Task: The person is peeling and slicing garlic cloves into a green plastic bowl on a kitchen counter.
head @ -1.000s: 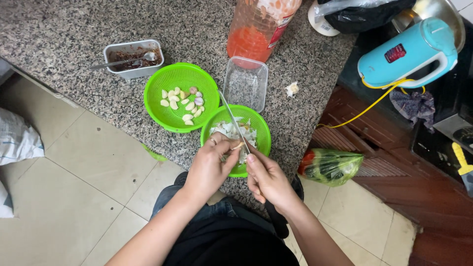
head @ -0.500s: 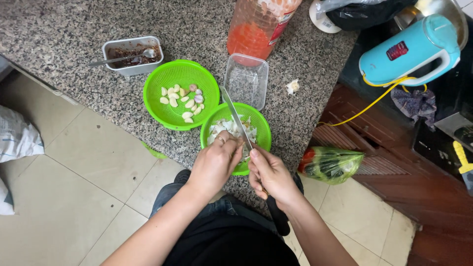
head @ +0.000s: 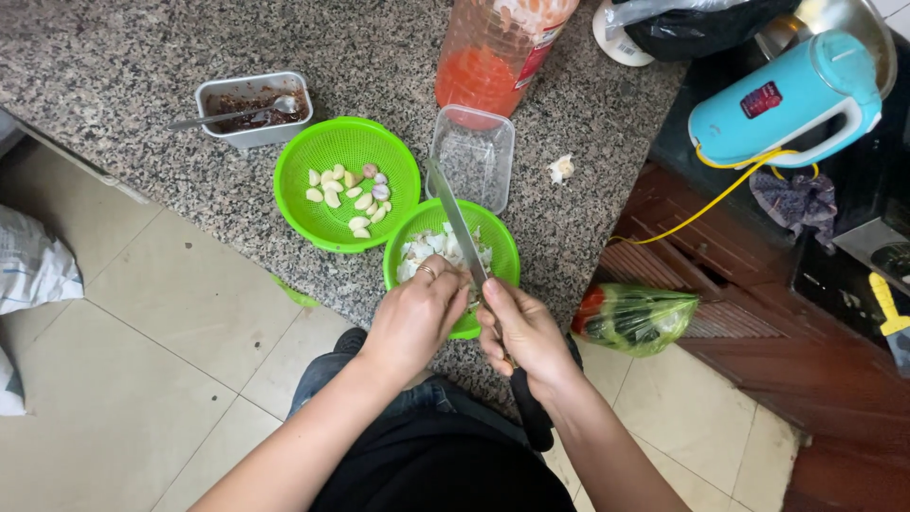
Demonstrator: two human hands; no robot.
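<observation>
Both hands have drawn nearer over the small bowl (head: 502, 248) of skins; right hand (head: 524, 327) grips knife (head: 457, 220), left hand (head: 417, 318) pinches something unseen.

A speckled grey granite bench (head: 142, 47) is seen from above, its edge running diagonally across the view. Below it, the floor (head: 142, 379) is laid with large pale beige tiles divided by thin dark grout lines. At the left edge, a crumpled white bag (head: 33, 265) is seen lying on the tiles. To the right, a dark reddish-brown wooden cabinet (head: 749, 322) with a ribbed lower panel is set against the bench, under a dark top. The scene is lit evenly by soft daylight, and no hard shadows are cast.
</observation>
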